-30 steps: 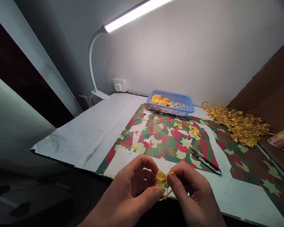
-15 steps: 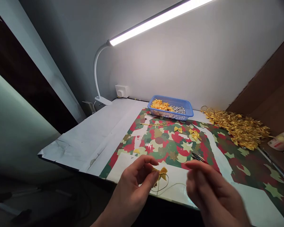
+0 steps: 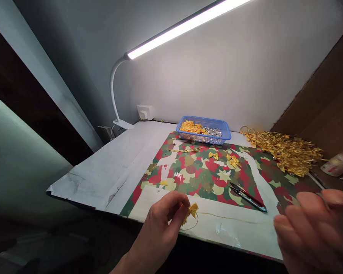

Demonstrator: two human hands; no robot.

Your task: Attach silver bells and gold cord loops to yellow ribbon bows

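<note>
While the left hand (image 3: 167, 217) pinches a bow (image 3: 193, 210), cord (image 3: 227, 217) runs rightward.

Yel bow (image 3: 193, 210), red/grn camo sheet (image 3: 198, 178)

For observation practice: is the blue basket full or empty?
Partly filled: the basket holds golden pieces and silvery beads, its back wall showing.

No lettering can be read (the red-marked pale bottle (image 3: 338, 163) at far right is too blurred).
</note>
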